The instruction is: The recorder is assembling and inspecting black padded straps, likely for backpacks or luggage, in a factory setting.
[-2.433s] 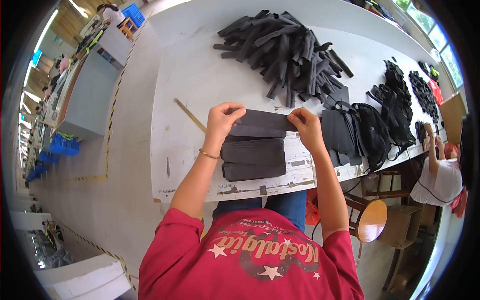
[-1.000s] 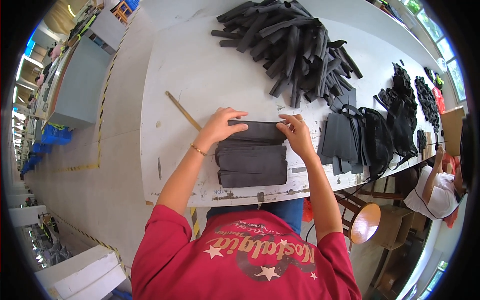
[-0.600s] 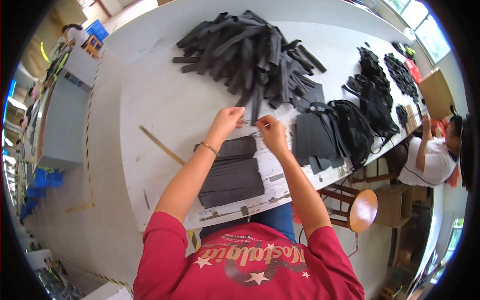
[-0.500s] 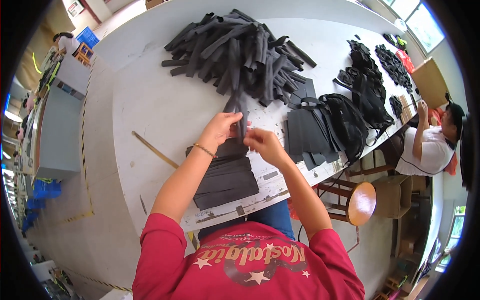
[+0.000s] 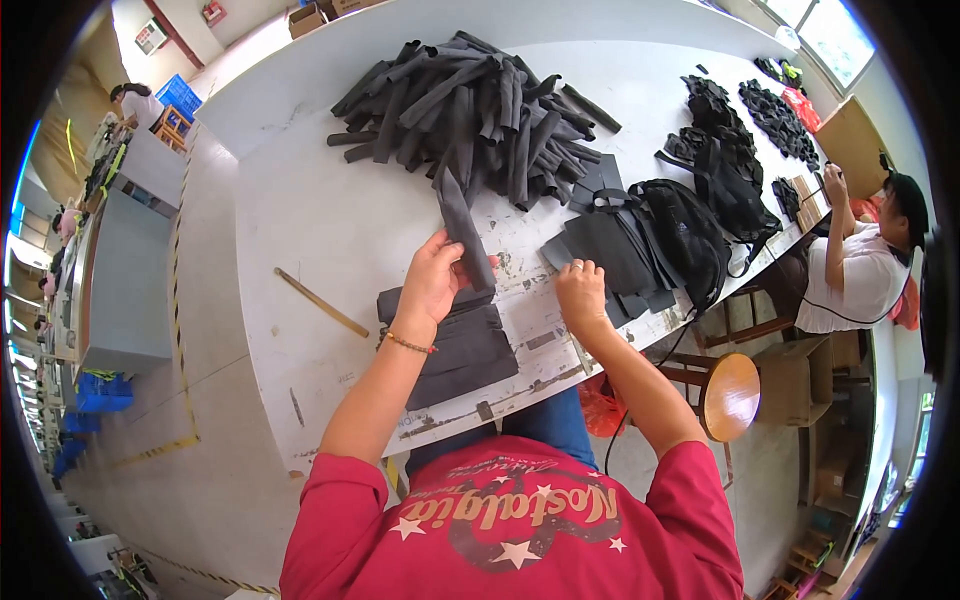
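Note:
My left hand [image 5: 432, 280] is closed around a long black rolled strip of fabric [image 5: 462, 228], which slants up toward the heap of similar black rolled strips [image 5: 470, 100] on the table. Below that hand lies a flat stack of black fabric pieces [image 5: 462, 360]. To the right, my right hand [image 5: 582, 294] has its fingers pinched at the left edge of a fanned pile of flat black pieces [image 5: 606, 248]. It appears to grip the corner of the top piece; its fingertips are partly hidden.
A wooden stick [image 5: 322, 302] lies left of the stack. Black backpacks [image 5: 684, 238] sit beyond the fanned pile, with more black parts [image 5: 722, 122] behind. A round stool [image 5: 728, 398] stands at the table's right edge. Another person [image 5: 858, 262] sits at the right.
My right hand has left the rolled strip and moved right to the fanned pile. My left hand still holds the strip, which now shows as a wider, smooth roll.

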`<action>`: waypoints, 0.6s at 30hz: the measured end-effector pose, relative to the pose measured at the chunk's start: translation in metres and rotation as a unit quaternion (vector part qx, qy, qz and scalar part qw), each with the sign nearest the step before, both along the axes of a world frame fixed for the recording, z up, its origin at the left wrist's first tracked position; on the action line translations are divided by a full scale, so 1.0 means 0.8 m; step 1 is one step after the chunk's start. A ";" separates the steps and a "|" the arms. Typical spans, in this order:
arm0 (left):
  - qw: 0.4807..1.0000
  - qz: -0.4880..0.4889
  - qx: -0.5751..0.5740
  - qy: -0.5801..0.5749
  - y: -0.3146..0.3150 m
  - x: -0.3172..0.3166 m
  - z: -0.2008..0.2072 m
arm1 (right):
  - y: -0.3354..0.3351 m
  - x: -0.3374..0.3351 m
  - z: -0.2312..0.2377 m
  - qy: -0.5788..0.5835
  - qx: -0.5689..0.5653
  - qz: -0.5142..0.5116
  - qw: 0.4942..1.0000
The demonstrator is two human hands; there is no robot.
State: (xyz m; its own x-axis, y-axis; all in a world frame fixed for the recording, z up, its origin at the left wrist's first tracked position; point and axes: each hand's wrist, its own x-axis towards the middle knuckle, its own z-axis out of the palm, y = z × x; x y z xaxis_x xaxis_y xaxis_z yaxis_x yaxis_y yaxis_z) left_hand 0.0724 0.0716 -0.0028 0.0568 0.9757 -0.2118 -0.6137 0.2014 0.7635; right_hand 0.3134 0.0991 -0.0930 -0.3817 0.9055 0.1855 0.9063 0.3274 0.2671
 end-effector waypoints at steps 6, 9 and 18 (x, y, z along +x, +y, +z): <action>0.999 0.033 -0.035 -0.020 -0.013 -0.007 0.007 | -0.005 0.043 0.028 0.351 -0.069 -0.025 0.934; 0.993 0.051 -0.056 -0.088 -0.021 -0.011 0.003 | -0.030 0.045 0.064 0.529 -0.150 -0.003 0.835; 0.989 0.057 -0.049 -0.127 -0.030 -0.007 0.003 | -0.116 -0.005 0.132 0.525 -0.192 0.114 0.821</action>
